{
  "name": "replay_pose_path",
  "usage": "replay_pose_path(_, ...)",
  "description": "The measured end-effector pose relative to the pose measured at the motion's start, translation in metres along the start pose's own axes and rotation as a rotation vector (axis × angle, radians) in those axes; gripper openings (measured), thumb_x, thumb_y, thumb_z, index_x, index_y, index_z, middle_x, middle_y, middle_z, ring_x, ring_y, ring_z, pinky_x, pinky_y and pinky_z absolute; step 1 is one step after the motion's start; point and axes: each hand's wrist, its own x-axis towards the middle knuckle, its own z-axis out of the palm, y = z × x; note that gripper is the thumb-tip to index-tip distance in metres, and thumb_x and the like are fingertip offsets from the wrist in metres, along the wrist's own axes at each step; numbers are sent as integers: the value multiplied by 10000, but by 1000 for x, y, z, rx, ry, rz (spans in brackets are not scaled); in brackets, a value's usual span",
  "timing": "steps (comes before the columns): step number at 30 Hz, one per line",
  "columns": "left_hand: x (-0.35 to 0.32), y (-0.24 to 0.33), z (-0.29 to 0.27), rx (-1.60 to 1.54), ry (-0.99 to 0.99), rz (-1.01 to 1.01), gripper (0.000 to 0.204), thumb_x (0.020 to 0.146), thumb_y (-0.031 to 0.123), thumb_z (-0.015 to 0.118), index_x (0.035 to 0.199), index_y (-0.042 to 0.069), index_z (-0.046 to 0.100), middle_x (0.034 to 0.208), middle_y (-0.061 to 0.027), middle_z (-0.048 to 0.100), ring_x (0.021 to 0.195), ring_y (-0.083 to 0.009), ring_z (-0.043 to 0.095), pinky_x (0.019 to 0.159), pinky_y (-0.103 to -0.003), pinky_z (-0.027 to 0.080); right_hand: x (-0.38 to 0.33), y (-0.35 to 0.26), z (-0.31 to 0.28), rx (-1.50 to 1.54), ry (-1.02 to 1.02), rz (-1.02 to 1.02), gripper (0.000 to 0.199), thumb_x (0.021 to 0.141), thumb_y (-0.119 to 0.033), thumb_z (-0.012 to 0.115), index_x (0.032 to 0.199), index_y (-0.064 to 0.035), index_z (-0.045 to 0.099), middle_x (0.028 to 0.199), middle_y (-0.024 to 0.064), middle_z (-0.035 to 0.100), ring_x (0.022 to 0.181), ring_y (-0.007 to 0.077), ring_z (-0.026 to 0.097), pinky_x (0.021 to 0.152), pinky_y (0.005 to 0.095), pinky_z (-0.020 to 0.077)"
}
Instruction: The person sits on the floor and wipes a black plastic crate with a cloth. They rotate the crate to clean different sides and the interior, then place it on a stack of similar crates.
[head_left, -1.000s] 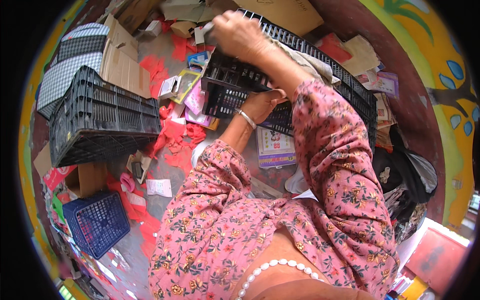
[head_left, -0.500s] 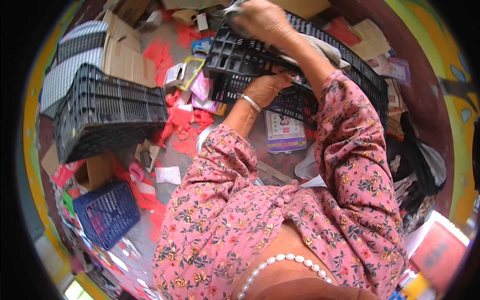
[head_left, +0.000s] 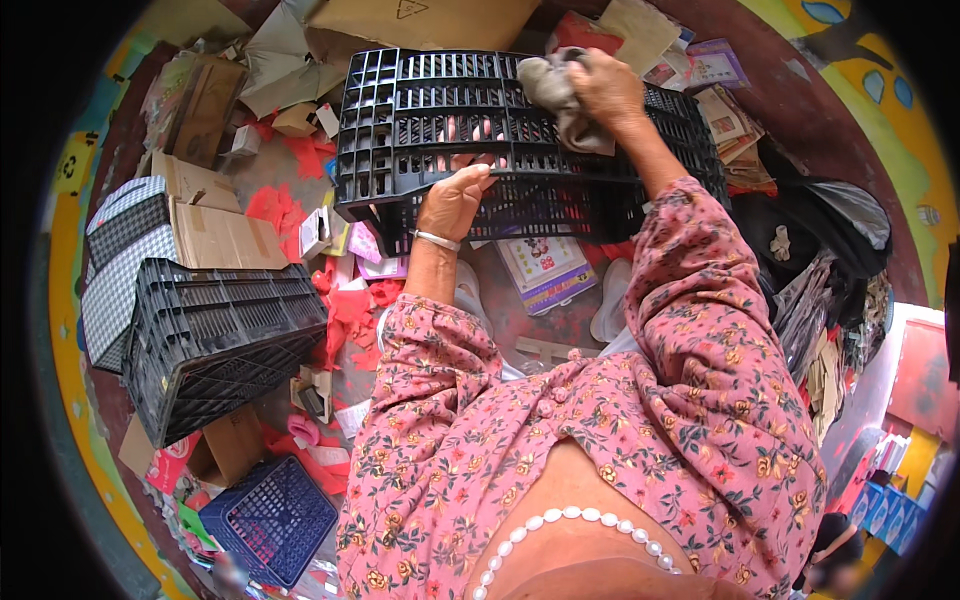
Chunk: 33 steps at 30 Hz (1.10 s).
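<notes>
Hanging on to the near edge of a black slatted crate [head_left: 530, 155] right up front with the left hand [head_left: 456, 203], wrapped around that edge with fingers showing through the slats, and holding a bunched gray-brown cloth [head_left: 560, 92] against the upper face in the right hand [head_left: 608, 92], closed over the fabric (can't make out those fingertips, tbh). Also seeing a flat purple-and-white pack [head_left: 545, 275] just this side of the crate, between two pale shoes [head_left: 611, 305], plus a second dark crate [head_left: 230, 320] off to the left by folded cardboard [head_left: 225, 235], a navy plastic basket [head_left: 275, 520] lower left, and red scraps [head_left: 352, 325] nearby.
</notes>
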Motion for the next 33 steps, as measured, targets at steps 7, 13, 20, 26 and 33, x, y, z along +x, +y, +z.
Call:
replay_pose_path(7,11,-5,9,-64,-19,50,332,813,16,523,1136,81,481,1104,-71,534,1006,-201,521,885,-378,413,-15,89,7,442,19,-80,380,837,-351,486,1099,-87,562,1008,164,605,937,300,582,819,371,442)
replay_pose_path(13,7,-2,21,-216,-76,218,393,859,195,535,1226,93,439,1178,-99,517,1136,-234,446,973,-432,335,-43,-20,-2,101,17,-158,480,691,-543,594,919,-124,653,884,64,630,849,234,588,771,363,418)
replay_pose_path(20,24,1,-16,-327,-320,118,347,873,232,511,1204,141,459,1154,-82,537,1070,-216,495,951,-412,350,-97,-69,-21,72,388,-600,191,642,-174,589,831,-148,584,716,-7,542,749,170,537,666,332,370)
replay_pose_path(26,9,3,11,-151,152,207,378,855,43,478,1228,56,423,1224,-156,472,1158,-264,427,995,-411,323,-94,-6,-44,197,37,-224,322,738,-294,582,1039,-181,565,809,55,477,763,207,548,638,360,472)
replay_pose_path(33,6,9,16,-133,9,254,616,731,-114,428,1312,55,311,1312,-167,376,1217,-293,368,1049,-418,257,-94,131,-48,-48,263,185,221,734,-273,571,853,-94,625,848,94,559,790,267,585,669,372,486)
